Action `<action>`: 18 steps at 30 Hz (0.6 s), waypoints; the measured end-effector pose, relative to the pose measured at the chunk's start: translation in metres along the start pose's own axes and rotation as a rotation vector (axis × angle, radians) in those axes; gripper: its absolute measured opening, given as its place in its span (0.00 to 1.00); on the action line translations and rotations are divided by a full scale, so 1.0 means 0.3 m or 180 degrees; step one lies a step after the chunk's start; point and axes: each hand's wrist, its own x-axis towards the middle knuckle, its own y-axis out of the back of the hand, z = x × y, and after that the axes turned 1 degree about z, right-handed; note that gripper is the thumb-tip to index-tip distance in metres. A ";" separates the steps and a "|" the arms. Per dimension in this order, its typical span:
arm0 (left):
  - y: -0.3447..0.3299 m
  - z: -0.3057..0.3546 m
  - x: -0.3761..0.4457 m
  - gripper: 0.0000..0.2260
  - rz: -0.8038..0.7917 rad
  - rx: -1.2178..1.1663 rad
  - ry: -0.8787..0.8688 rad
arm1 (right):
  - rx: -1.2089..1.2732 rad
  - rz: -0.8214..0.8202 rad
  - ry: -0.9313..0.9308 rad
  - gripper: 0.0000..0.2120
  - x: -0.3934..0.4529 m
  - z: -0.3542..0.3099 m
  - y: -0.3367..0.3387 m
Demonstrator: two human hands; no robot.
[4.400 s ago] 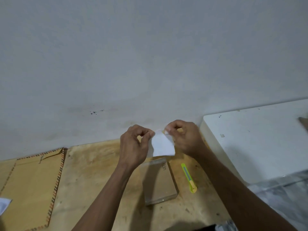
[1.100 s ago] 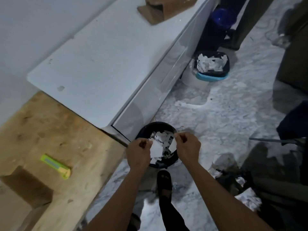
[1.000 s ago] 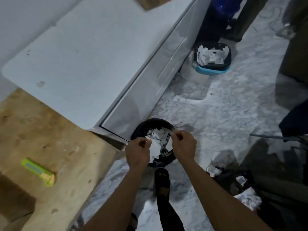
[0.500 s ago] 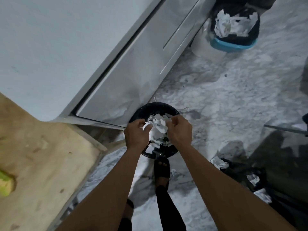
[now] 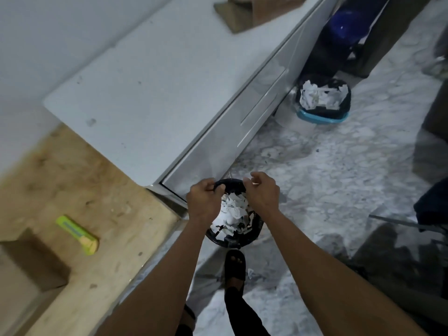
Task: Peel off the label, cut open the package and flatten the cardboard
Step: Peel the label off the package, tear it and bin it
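Note:
Both my hands hover over a black waste bin (image 5: pixel 254 235) on the floor, which is full of torn white label scraps (image 5: pixel 234 209). My left hand (image 5: pixel 206 202) has its fingers curled together with no paper showing in them. My right hand (image 5: pixel 261 192) has its fingers loosely apart and holds nothing. On the wooden table (image 5: pixel 101 190) at the left, the brown package (image 5: pixel 31 258) sits at the frame's edge, and a yellow-green cutter (image 5: pixel 77 235) lies beside it.
A white cabinet (image 5: pixel 150 88) stands beside the table, with a piece of cardboard (image 5: pixel 252 10) on its far end. A second bin (image 5: pixel 322 117) with a blue rim and white paper stands further off on the marble floor. My sandalled foot (image 5: pixel 235 264) is below the black bin.
The label was held over the table, then carried to the bin and torn between both hands. The pieces now lie in the bin, and the hands have moved apart without paper.

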 end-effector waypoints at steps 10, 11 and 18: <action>0.403 0.163 -0.246 0.13 0.0340 -0.0389 -0.0480 | 0.0273 -0.0100 0.0566 0.15 -0.293 -0.409 0.111; 0.457 0.158 -0.272 0.12 0.0388 -0.0397 -0.0564 | 0.0301 -0.0158 0.0687 0.14 -0.333 -0.445 0.102; 0.860 -0.006 -0.445 0.11 0.0936 -0.0668 -0.0700 | 0.0297 -0.0693 0.1633 0.12 -0.675 -0.637 -0.037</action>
